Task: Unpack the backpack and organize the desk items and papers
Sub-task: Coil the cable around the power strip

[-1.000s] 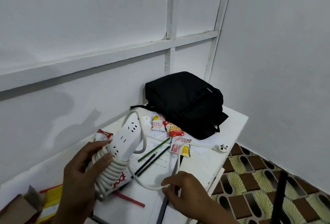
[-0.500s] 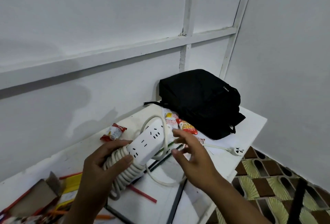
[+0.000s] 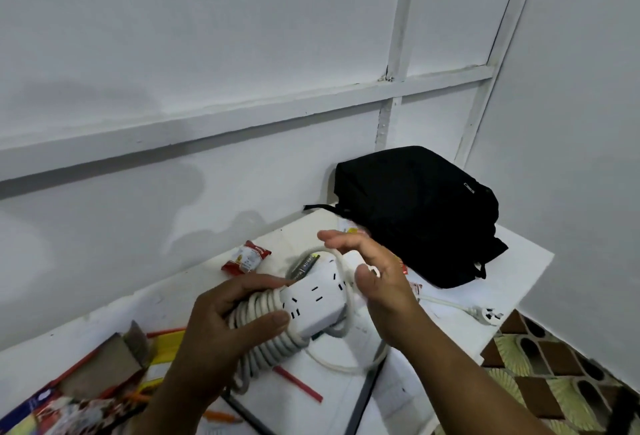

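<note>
My left hand (image 3: 221, 327) grips a white power strip (image 3: 313, 301) with its white cord (image 3: 263, 348) coiled around the near end. My right hand (image 3: 372, 275) hovers over the strip's far end with the cord looped over its fingers; a loop hangs below the strip. The cord trails right to the plug (image 3: 486, 314) lying near the desk's right edge. A black backpack (image 3: 415, 212) lies at the far right corner of the white desk (image 3: 519, 261), against the wall. Papers (image 3: 391, 389) lie under my hands.
A red snack packet (image 3: 246, 258) lies near the wall. A red pencil (image 3: 298, 384) and black pencils rest on the papers. At the lower left sit an open cardboard box (image 3: 114, 362), a yellow item (image 3: 166, 348) and colourful packaging. Patterned floor tiles (image 3: 554, 382) show on the right.
My right hand rose from the desk's front edge to the far end of the power strip, carrying the cord up and over it. The view has swung left.
</note>
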`<state>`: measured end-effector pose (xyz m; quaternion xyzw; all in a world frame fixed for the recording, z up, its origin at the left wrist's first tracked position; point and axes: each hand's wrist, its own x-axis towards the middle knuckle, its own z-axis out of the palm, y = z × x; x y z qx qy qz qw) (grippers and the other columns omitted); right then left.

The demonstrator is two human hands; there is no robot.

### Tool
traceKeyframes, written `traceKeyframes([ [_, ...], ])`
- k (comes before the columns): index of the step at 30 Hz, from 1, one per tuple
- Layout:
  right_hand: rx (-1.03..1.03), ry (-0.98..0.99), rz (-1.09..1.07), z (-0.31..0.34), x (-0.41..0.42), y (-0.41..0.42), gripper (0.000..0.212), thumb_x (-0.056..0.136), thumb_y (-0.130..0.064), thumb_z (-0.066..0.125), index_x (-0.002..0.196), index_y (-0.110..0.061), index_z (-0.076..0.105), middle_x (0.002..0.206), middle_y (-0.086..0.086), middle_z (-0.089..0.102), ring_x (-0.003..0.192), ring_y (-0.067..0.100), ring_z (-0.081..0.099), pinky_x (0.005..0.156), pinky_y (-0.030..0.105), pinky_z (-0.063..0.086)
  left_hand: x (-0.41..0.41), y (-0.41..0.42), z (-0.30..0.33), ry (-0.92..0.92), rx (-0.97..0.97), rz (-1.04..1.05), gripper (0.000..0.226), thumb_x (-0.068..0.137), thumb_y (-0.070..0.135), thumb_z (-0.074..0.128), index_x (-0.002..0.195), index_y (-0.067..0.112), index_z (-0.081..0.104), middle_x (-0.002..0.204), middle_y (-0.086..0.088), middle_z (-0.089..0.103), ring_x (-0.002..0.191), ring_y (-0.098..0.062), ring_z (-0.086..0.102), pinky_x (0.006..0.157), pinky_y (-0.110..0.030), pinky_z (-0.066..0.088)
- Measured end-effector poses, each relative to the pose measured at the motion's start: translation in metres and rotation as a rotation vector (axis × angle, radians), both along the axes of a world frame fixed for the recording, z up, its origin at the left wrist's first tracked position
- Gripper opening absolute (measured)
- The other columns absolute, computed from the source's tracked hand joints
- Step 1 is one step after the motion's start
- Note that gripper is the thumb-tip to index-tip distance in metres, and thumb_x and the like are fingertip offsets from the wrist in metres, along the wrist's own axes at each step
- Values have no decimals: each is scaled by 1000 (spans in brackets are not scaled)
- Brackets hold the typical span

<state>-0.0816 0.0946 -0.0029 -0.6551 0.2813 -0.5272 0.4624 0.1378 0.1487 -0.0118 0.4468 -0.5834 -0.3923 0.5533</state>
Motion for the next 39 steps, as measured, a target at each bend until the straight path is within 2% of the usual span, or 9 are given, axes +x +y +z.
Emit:
traceKeyframes([
  [3, 147, -224, 189, -7, 9, 4, 95, 82, -77, 51, 122, 9, 53, 131, 29, 56, 127, 47, 49, 108, 69, 30, -9, 2, 0, 91, 3, 8, 51, 50, 45, 87, 94, 22, 78, 102, -9, 76, 97, -26, 71, 86, -47, 57],
  [5, 314, -301, 221, -9, 12, 10, 103, 69, -83, 60, 127, 3, 53, 129, 22, 62, 126, 39, 53, 113, 58, 34, -12, 2, -2, 137, 10, 31, 57, 47, 50, 89, 94, 20, 78, 102, -10, 75, 97, -26, 71, 84, -41, 58],
  [7, 402, -284, 214, -12, 13, 13, 102, 56, -86, 68, 120, -7, 55, 114, 3, 73, 112, 17, 65, 102, 36, 50, -11, 1, -2, 147, 8, 58, 52, 48, 44, 86, 94, 21, 78, 103, -8, 76, 97, -23, 71, 79, -31, 58],
  [11, 422, -150, 132, -13, 20, 16, 73, 68, -71, 73, 101, -7, 63, 82, 14, 63, 69, 26, 60, 61, 28, 50, -10, -1, -1, 138, 13, 125, 40, 53, 38, 82, 91, 27, 77, 102, -3, 76, 95, -18, 71, 72, -25, 58],
  [15, 470, -161, 19, -8, 27, 23, 32, 88, -47, 69, 89, -16, 62, 59, -5, 49, 50, 19, 33, 46, 27, 32, -11, -2, -3, 84, -2, 214, 36, 58, 36, 88, 91, 29, 76, 100, 8, 75, 92, -11, 70, 69, -21, 58],
  [20, 597, 26, 3, -4, 28, 25, 54, 79, -47, 69, 84, 3, 50, 56, 2, 23, 45, 12, 17, 46, 23, 12, -12, -2, -7, 28, -29, 255, 38, 65, 36, 85, 98, 23, 73, 99, 14, 71, 94, -8, 68, 65, -13, 55],
  [23, 606, 122, 40, -5, 34, 30, 50, 71, -54, 75, 82, -6, 64, 65, 18, 21, 44, 12, 19, 45, 21, 14, -12, -4, -10, -49, -55, 258, 54, 63, 53, 73, 111, 29, 68, 106, 22, 68, 102, -4, 65, 74, -13, 54],
  [31, 576, 290, -65, -5, 33, 33, 46, 62, -63, 72, 71, -18, 72, 50, -3, 54, 38, 13, 32, 42, 18, 26, -1, -7, -16, -253, -86, 248, 43, 68, 62, 68, 109, 57, 60, 111, 27, 65, 102, -2, 65, 75, -17, 56],
  [39, 431, 437, -200, 1, 30, 35, 54, 65, -66, 68, 70, -13, 75, 58, 2, 68, 41, 8, 46, 47, 23, 39, -6, -11, -20, -223, -57, 243, 46, 64, 64, 68, 105, 44, 65, 108, 25, 67, 97, -1, 66, 72, -23, 61],
])
